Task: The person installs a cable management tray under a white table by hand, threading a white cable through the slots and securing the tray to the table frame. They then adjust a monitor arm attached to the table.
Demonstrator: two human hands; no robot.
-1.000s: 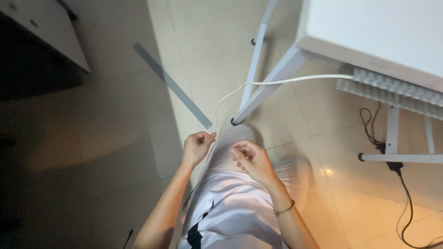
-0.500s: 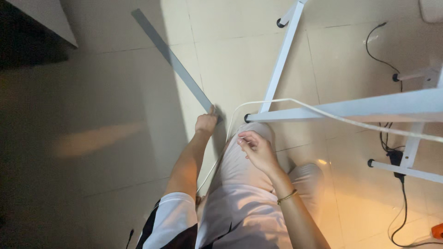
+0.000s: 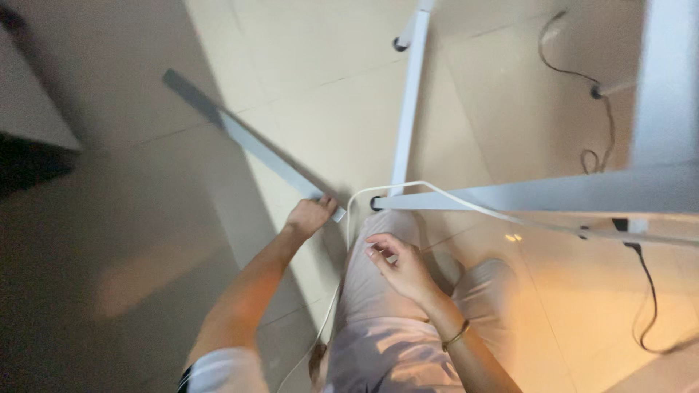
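Observation:
My left hand reaches down to the floor and grips the near end of a long flat grey strip, which slants away to the upper left and looks lifted slightly off the tiles. My right hand hovers over my knee with its fingers curled, pinching a white cable. That cable loops up from beside my leg and runs off to the right under the table frame.
White metal table legs and a crossbar stand just ahead on the tiled floor. Black cables trail at the right. A dark cabinet edge sits at the far left.
My left hand went from in front of my body down to the grey strip and took hold of its end. The strip's near end has risen. My right hand stayed on the cable.

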